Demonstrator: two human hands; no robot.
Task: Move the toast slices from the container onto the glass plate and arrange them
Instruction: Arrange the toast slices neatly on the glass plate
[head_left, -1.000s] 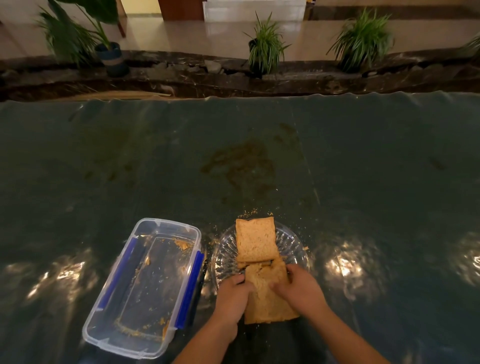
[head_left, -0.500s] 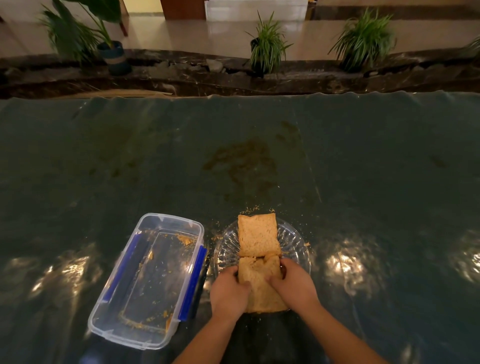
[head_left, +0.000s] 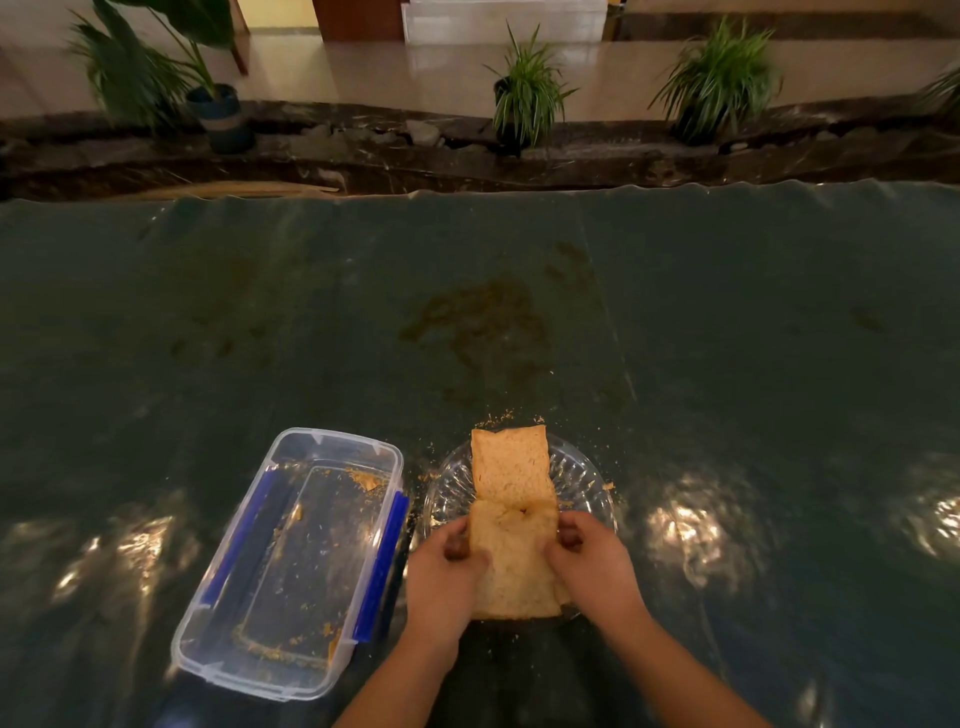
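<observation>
A round ribbed glass plate (head_left: 584, 480) sits near the table's front edge. Two brown toast slices lie on it in a line. The far toast slice (head_left: 511, 467) rests flat on the plate's back half. The near toast slice (head_left: 517, 564) overhangs the plate's front rim. My left hand (head_left: 444, 577) grips the near slice's left edge and my right hand (head_left: 592, 561) grips its right edge. The clear plastic container (head_left: 291, 558) with blue side clips stands left of the plate and holds only crumbs.
The table (head_left: 727, 338) is covered with a dark green shiny sheet with a brownish stain (head_left: 478, 322) at its middle. Crumbs are scattered around the plate. Beyond the far edge runs a stone ledge with potted plants (head_left: 527, 96).
Both hands have slid the near toast slice away from me, further onto the plate, until its far edge meets the far slice. The view has shifted slightly.
</observation>
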